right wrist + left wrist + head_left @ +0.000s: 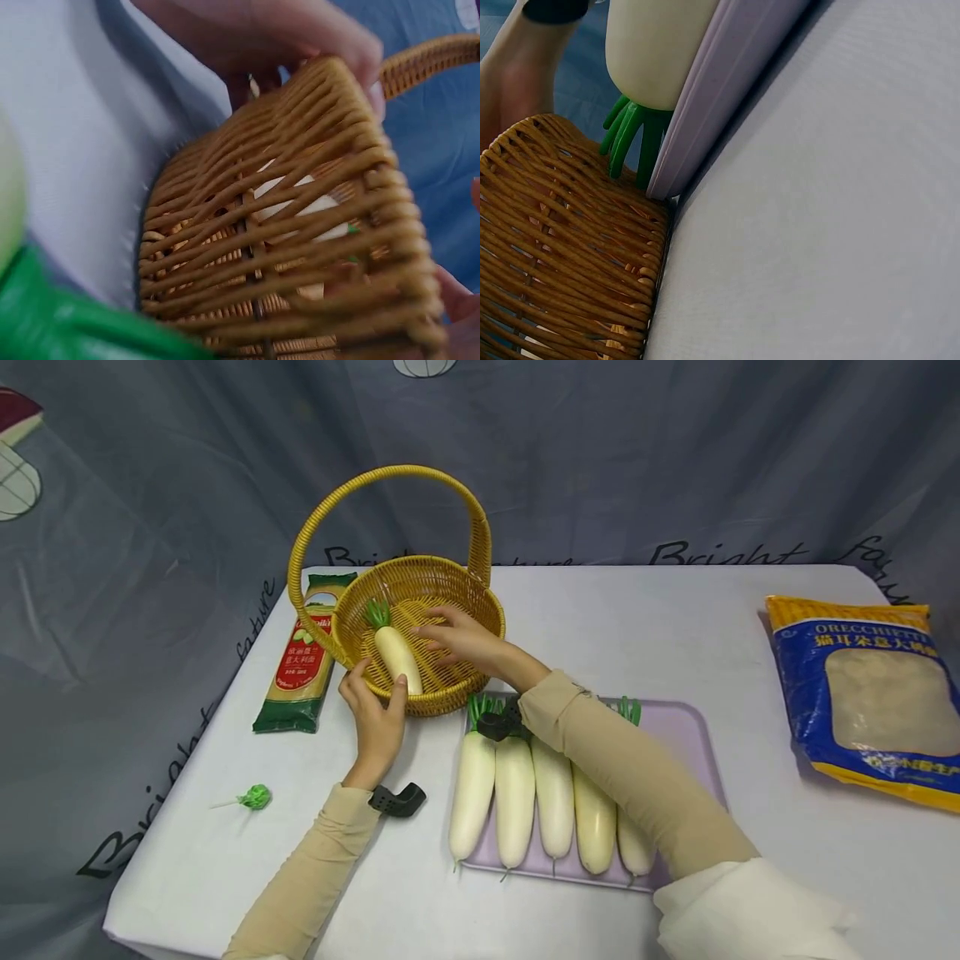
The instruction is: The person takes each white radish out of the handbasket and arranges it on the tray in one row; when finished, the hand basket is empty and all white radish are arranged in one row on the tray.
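A yellow wicker basket [442, 697] with a tall arched handle stands at the back left of the table. Inside it lies one white radish [397, 652], green leaves toward the back. My left hand [372, 718] holds the basket's front-left rim; in the right wrist view, that hand [300, 30] bends over the woven edge. Over the basket's interior, my right hand [472, 642] has its fingers spread, apart from the radish and holding nothing. Several more white radishes [514, 802] lie side by side on a lilac tray [686, 735], partly under my right forearm.
A red and green pasta packet [300, 660] lies left of the basket, partly behind its handle. A green lollipop [257, 797] is on the left of the white table [420, 885]. At the far right lies a blue and yellow orecchiette bag [870, 693].
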`<state>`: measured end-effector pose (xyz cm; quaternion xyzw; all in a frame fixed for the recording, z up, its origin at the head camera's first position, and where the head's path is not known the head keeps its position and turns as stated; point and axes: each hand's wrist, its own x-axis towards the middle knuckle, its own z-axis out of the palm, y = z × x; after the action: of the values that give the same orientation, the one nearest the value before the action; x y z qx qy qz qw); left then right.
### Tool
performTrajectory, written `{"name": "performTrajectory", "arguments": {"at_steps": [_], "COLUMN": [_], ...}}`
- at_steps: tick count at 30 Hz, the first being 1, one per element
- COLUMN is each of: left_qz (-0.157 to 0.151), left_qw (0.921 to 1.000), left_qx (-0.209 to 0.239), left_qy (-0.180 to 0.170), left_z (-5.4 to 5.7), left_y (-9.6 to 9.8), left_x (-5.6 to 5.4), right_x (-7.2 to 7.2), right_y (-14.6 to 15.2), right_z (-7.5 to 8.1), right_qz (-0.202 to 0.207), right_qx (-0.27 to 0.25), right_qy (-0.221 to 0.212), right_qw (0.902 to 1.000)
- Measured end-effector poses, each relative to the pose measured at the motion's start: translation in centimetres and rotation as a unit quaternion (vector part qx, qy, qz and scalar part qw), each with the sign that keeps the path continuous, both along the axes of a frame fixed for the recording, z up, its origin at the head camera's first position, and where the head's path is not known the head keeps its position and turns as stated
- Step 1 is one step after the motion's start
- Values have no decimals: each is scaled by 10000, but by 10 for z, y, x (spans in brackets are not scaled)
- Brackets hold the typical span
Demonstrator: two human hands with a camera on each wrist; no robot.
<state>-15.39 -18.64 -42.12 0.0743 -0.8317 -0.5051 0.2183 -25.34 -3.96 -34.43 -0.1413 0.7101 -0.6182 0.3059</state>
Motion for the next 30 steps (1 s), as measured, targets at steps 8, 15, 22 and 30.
{"name": "performTrajectory", "arguments": {"at_steps": [8,15,22,30], "left_qz": [39,25,62,1], "left_qw": [10000,10000,10000,10000], "left_qx": [-29,-3,-28,20], "left_qy": [6,-7,3,-19], "left_z": [0,0,1,0], "left_y": [0,-1,-1,0], "left_x": [-1,0,2,2], "right_x": [-7,-2,5,8], "right_y": [-17,-23,-30,-31], "right_z": [-8,-11,-12,-13], "right_qz": [315,854,1342,1636], "right_qx": [816,1607,2151,2579], "right_qy": [-81,23,1154,2021], "right_qw": [9961,9833,9604,9305]}}
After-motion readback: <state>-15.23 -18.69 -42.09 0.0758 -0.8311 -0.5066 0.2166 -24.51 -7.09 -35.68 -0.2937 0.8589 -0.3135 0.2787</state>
